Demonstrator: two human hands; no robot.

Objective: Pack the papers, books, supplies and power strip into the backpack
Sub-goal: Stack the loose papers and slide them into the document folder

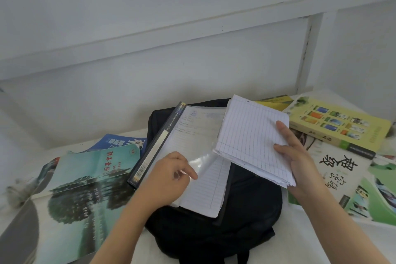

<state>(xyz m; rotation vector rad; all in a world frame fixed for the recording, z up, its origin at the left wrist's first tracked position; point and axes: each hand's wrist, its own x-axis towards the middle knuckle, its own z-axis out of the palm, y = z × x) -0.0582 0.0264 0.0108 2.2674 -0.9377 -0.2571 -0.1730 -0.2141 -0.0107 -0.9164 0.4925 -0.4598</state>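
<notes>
Presently, the person is loading loose papers into a folder (pixel 182 152) that is lying open on top of the black backpack (pixel 246 210) at the near centre of the tabletop (pixel 310 242). The left hand (pixel 171 174) is pinching and lifting a clear plastic sleeve (pixel 203 161) at the folder's right edge, fingers closed on the film. The right hand (pixel 300 156) is gripping a stack of lined sheets (pixel 250 141), thumb on top and fingers beneath, holding it tilted just above the sleeve's open side.

Judged step: filing the papers before anything goes into the bag. The next move appears to call for sliding the stack's near-left corner under the lifted film while the left hand is keeping the sleeve open; the sheets are curling and slightly uneven at the lower edge, so they may snag.

The backpack is lying flat, and whether it is zipped cannot be told. Books are waiting unpacked: a teal book (pixel 85 178) and a blue book (pixel 120 141) to the left, a yellow book (pixel 342 126) at far right, and a white and green book (pixel 353 188) to the right. No power strip is showing in view.
</notes>
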